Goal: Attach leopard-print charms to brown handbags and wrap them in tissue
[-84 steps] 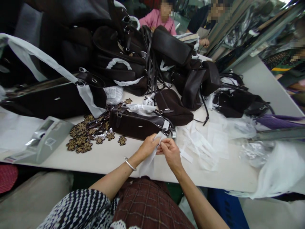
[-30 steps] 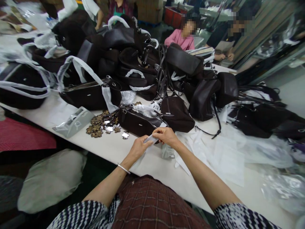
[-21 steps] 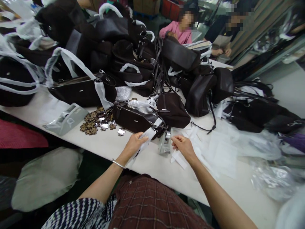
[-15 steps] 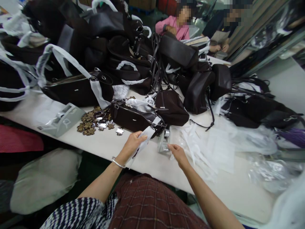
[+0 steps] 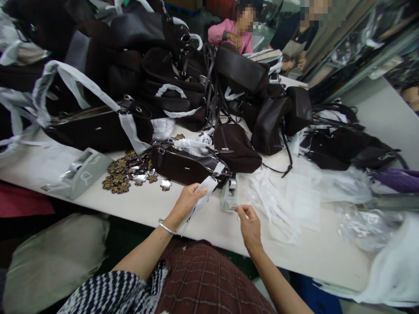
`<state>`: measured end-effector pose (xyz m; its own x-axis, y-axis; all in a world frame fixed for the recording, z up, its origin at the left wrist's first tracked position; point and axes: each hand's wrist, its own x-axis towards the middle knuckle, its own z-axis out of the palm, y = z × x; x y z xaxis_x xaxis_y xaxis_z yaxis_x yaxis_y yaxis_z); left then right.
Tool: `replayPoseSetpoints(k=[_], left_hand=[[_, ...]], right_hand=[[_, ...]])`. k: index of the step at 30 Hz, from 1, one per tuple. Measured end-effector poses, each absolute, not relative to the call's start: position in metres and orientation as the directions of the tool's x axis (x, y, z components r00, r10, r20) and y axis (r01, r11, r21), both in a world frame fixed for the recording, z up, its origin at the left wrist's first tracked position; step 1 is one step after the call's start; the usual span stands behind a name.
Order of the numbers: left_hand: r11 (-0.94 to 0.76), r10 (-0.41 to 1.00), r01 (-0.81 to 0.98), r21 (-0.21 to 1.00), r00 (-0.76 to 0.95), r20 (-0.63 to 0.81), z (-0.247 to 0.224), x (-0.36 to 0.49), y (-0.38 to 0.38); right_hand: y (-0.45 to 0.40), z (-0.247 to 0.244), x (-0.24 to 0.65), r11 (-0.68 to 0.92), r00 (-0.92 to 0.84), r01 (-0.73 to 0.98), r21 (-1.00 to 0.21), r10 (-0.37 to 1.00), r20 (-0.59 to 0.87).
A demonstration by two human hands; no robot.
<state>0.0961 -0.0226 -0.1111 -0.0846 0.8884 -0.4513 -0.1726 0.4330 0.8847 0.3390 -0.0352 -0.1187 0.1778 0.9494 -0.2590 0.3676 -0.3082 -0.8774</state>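
A dark brown handbag with a small metal plate on its front lies on the table in front of me. My left hand is closed around its strap, which is wrapped in white sheet material. Close to the bag's right end stands a small grey tape dispenser. My right hand is at the dispenser's near edge, thumb and forefinger pinched on what looks like the end of a clear strip of tape. The strip itself is barely visible.
Flower-shaped patterned tags are heaped left of the bag, beside a larger tape dispenser. Dark bags are piled along the back. White wrapping strips and clear plastic lie rightward. Two people are across the table.
My right hand has drawn slightly down and right from the dispenser, its fingers still pinched. My left hand keeps hold of the wrapped strap. The camera view has shifted a little.
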Motion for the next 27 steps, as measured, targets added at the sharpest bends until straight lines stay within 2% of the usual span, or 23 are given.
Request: replayPoseSetpoints(k=[2, 4, 7, 9, 11, 13, 16, 19, 22, 25, 27], left_hand=[[0.441, 0.885, -0.182, 0.879, -0.073, -0.459, -0.111, 0.095, -0.020], [0.454, 0.879, -0.198, 0.869, -0.061, -0.473, -0.109, 0.094, -0.019], [0.465, 0.874, -0.209, 0.860, -0.047, -0.483, -0.106, 0.093, -0.017], [0.464, 0.876, -0.207, 0.861, -0.037, -0.481, -0.105, 0.093, -0.016], [0.465, 0.877, -0.205, 0.861, -0.031, -0.480, -0.105, 0.092, -0.014], [0.464, 0.878, -0.202, 0.863, -0.029, -0.478, -0.106, 0.091, -0.013], [0.466, 0.880, -0.168, 0.869, -0.016, -0.475, -0.106, 0.088, -0.009], [0.466, 0.884, -0.065, 0.882, -0.010, -0.468, -0.102, 0.084, -0.006], [0.405, 0.914, 0.104, 0.908, -0.056, -0.402, -0.097, 0.079, -0.004], [0.323, 0.946, 0.233, 0.917, -0.088, -0.311, -0.096, 0.076, -0.003], [0.301, 0.954, 0.280, 0.911, -0.090, -0.288, -0.096, 0.075, -0.004]], right_hand=[[-0.047, -0.113, 0.343, -0.349, 0.197, 0.351, -0.869, 0.935, -0.296], [-0.055, -0.117, 0.345, -0.431, 0.191, 0.241, -0.869, 0.899, -0.393], [-0.058, -0.137, 0.343, -0.546, 0.155, 0.089, -0.833, 0.834, -0.530], [-0.055, -0.155, 0.343, -0.569, 0.158, 0.076, -0.819, 0.817, -0.554], [-0.055, -0.171, 0.348, -0.567, 0.182, 0.151, -0.810, 0.821, -0.541], [-0.060, -0.181, 0.359, -0.579, 0.207, 0.303, -0.757, 0.815, -0.541], [-0.074, -0.175, 0.371, -0.598, 0.226, 0.439, -0.670, 0.796, -0.562], [-0.072, -0.136, 0.354, -0.504, 0.106, 0.401, -0.765, 0.855, -0.508], [-0.046, -0.080, 0.305, -0.292, -0.118, 0.365, -0.884, 0.927, -0.355], [-0.013, -0.039, 0.250, -0.157, -0.291, 0.297, -0.942, 0.925, -0.246], [0.004, -0.032, 0.226, -0.116, -0.325, 0.280, -0.953, 0.922, -0.208]])
